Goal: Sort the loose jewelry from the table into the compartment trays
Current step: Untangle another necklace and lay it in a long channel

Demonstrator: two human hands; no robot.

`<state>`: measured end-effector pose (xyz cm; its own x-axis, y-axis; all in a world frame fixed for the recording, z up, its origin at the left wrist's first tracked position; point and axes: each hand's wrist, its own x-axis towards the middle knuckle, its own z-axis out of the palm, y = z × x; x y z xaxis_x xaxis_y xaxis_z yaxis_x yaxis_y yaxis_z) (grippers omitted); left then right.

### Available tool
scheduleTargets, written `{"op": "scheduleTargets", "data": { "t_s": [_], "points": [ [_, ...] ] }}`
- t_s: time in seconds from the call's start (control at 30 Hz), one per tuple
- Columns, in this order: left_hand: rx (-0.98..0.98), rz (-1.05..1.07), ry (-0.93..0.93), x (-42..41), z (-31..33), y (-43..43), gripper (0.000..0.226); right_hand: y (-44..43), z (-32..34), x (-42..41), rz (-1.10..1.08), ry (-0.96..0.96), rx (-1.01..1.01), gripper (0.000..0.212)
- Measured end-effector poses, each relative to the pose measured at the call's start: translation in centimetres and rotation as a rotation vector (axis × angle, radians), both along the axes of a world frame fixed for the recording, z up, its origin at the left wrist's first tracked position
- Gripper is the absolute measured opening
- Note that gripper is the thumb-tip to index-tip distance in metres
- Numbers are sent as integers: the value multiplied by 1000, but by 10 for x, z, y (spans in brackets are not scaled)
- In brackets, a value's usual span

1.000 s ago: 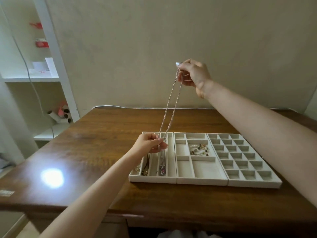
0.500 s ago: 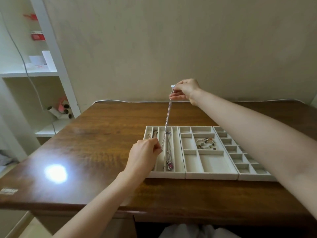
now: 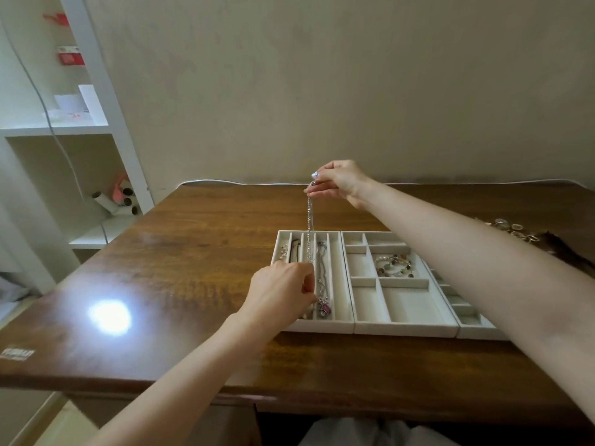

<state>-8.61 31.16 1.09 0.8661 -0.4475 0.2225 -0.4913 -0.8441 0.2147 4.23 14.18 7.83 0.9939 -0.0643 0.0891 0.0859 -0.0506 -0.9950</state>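
The silver chain necklace [image 3: 309,220] is stretched nearly upright between my two hands, over the left tray with long slots [image 3: 338,272]. My right hand [image 3: 341,181], at twelve o'clock from that tray, pinches the top end between thumb and fingers; my left hand [image 3: 283,291], at the tray's six o'clock edge, is closed on the lower end, low over the third slot from the left. I judge the step in hand to be laying this chain lengthwise into that narrow slot. The next move calls for lowering the top end toward the tray's far wall while the lower end stays pinned, so the chain goes down straight and does not spill onto the necklace with the pink pendant [image 3: 324,308] in the neighbouring slot.

The middle tray [image 3: 402,317] already holds beaded bracelets [image 3: 394,266]. At two o'clock on the wooden table [image 3: 193,252], a cluster of loose rings [image 3: 512,229] still waits, so I judge the sorting partly done.

A pale sticker [image 3: 16,354] at the table's eight o'clock edge carries print too blurred to read; the red box [image 3: 69,57] on the shelf is likewise illegible.
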Motion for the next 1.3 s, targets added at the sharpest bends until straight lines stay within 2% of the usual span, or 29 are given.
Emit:
{"op": "scheduleTargets", "data": {
  "t_s": [0.13,0.4,0.6,0.77,1.0,1.1,1.3],
  "points": [
    [50,-43,23,3,1,0,13,5,2,-2,99,-14,2,6],
    [98,-84,100,11,6,6,33,8,3,-8,215,2,-71,9],
    [-206,127,11,41,12,16,18,5,8,-10,316,-3,-62,10],
    [-210,82,-9,50,-1,15,2,5,-6,-5,168,41,-180,9],
    [-45,-120,94,36,-5,11,27,6,-40,5,73,121,-348,14],
    [5,-145,120,32,-4,8,33,6,-46,4,47,144,-411,16],
    [30,-146,164,27,0,4,37,-1,-47,6,-178,80,-314,15]
  ]
}}
